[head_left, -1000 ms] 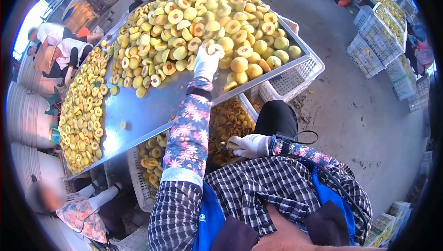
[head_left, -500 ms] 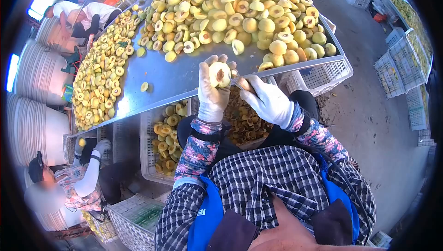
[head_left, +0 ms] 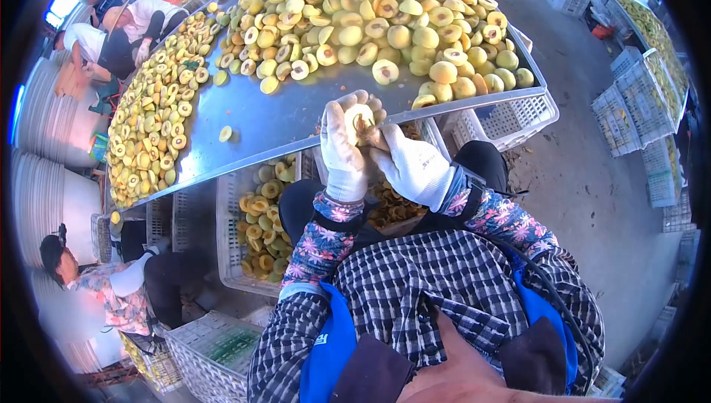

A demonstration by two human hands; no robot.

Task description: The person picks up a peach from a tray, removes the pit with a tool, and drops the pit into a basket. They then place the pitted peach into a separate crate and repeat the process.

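Observation:
Both hands wear white gloves and meet just past the metal table's near edge (head_left: 415, 112). My left hand (head_left: 346, 144) is closed round a halved fruit (head_left: 358, 119), its cut face up. My right hand (head_left: 412, 162) is closed on a small tool, mostly hidden by the fingers, with its end at the fruit's centre. Beyond my hands a large heap of halved fruit (head_left: 355, 10) covers the table (head_left: 259, 118). Under the table edge, a crate of hollowed halves (head_left: 264, 218) stands left of my knees, and darker pieces (head_left: 396, 207) lie between them.
A second heap (head_left: 152, 121) lies at the table's left. A co-worker (head_left: 118, 284) sits at the lower left, and others (head_left: 92, 40) bend at the upper left. Stacked white tubs (head_left: 59, 195) line the left. Plastic crates (head_left: 637, 107) stand at the right; another (head_left: 215, 351) is near my left elbow.
My right hand has moved left and the tool now reaches into the fruit's centre. A cut half near the table edge lies in a new pose. The view has shifted slightly.

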